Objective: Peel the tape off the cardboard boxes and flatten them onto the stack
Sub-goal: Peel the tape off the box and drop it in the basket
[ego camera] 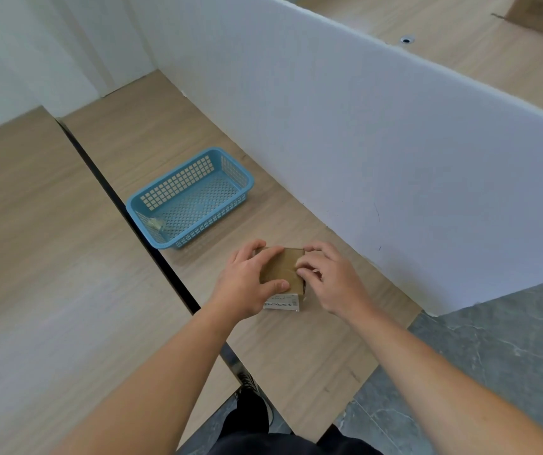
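Observation:
A small brown cardboard box [282,270] stands on the wooden table, a white printed label [282,304] showing on its near side. My left hand [247,284] grips the box from the left, fingers over its far edge and thumb on the top near the front. My right hand [330,279] is at the box's right edge, with curled fingertips picking at the top surface there. Whether tape is lifted between those fingers cannot be made out.
A light blue plastic basket [191,198] sits behind and left of the box, a small crumpled clear scrap [154,223] in its near corner. A white partition wall [378,142] runs along the table's right side. A dark gap [125,208] splits the table.

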